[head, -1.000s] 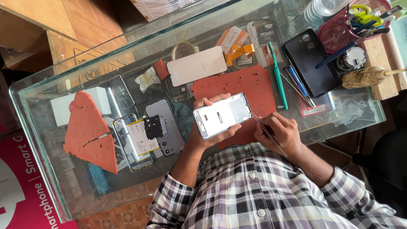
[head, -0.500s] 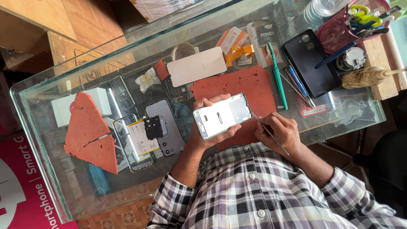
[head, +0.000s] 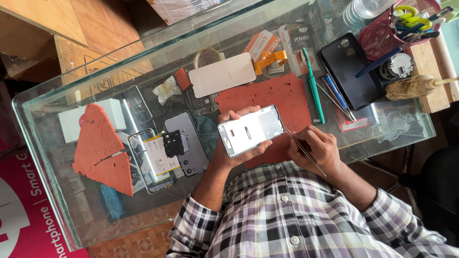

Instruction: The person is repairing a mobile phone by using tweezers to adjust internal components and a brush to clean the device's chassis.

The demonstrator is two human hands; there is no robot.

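Looking down over the glass counter, the left hand is wrapped around a silver phone frame, fingers curled over its top edge and thumb under the lower edge, so it's held up off the surface just above the big red rubber mat. The right hand is pinched shut on a thin pair of tweezers, with the tip sitting right at the frame's right-hand corner; can't really tell if the tip is actually touching it or just next to it. Both forearms come out of a plaid shirt at the bottom of the shot. Off to the left of the held frame there's a grey back cover lying flat, and beside that an opened phone with its battery showing, then a torn red mat piece further left. Above the mat sits a pale pink back panel, and to the right a green toothbrush, a black phone case and a red basket full of tools.
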